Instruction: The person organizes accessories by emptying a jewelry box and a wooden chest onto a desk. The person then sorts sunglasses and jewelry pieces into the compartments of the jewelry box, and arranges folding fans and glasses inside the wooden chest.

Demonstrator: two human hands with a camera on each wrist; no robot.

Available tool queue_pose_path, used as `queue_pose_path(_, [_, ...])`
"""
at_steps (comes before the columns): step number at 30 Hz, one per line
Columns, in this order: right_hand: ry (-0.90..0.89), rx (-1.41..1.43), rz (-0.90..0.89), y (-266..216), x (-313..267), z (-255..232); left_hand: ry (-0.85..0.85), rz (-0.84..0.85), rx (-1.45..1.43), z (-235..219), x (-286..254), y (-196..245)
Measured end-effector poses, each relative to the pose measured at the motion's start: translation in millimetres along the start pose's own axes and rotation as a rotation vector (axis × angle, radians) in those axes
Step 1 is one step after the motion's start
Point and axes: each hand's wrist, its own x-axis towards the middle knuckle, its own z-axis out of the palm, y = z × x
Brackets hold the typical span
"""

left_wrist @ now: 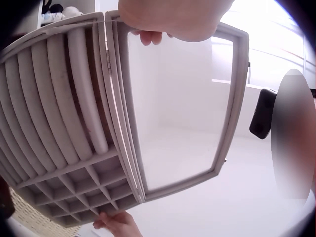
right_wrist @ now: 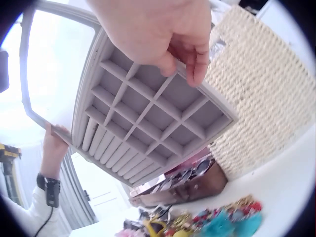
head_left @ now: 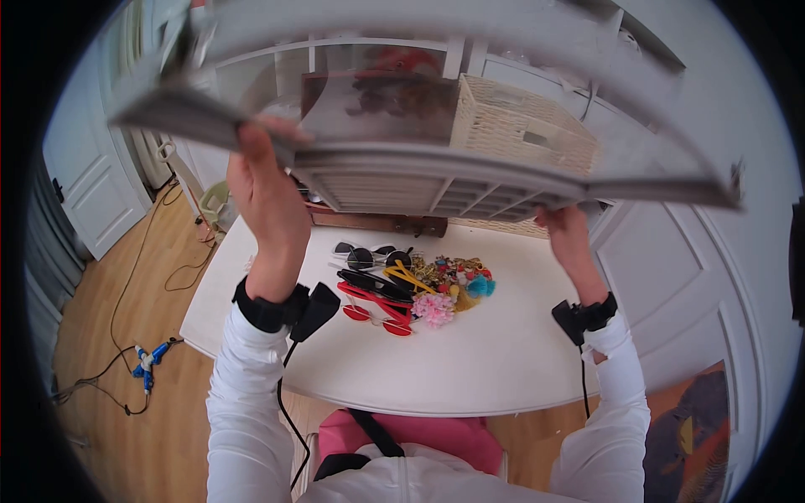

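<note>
Both hands hold a grey box (head_left: 503,175) with its clear-windowed lid (left_wrist: 232,113) swung open, raised above the table. Padded rolls (left_wrist: 59,98) fill one part of it; the other is a grid of square compartments (right_wrist: 133,101) with nothing visible in them. My left hand (head_left: 272,218) (left_wrist: 175,17) grips the lid-side frame near the hinge. At the grid end, my right hand (head_left: 570,247) (right_wrist: 158,37) pinches the rim between thumb and fingers. Below lie several sunglasses (head_left: 377,285), a pink flower piece (head_left: 433,309) and a jewellery pile with teal tassels (head_left: 480,286).
A woven basket (head_left: 520,117) (right_wrist: 261,89) stands at the back of the white table (head_left: 503,352). Beside it is a brown wooden case (right_wrist: 202,186) holding glasses. Cables and a blue plug cluster (head_left: 149,360) lie on the floor at left.
</note>
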Motion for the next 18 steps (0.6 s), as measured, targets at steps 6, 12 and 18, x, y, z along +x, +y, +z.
queue_pose_path(6, [0.196,-0.286,0.017,-5.6,25.7,-112.1,-0.162,-0.276,-0.265,76.7,11.2,0.3])
queue_pose_path(12, [0.321,-0.567,0.07,26.3,3.4,-206.1,-0.321,-0.69,-0.489,168.5,-31.1,-19.3])
queue_pose_path(18, [0.062,-0.574,0.318,130.2,-81.8,-236.2,-0.521,-1.02,-0.439,228.8,-129.2,-73.0])
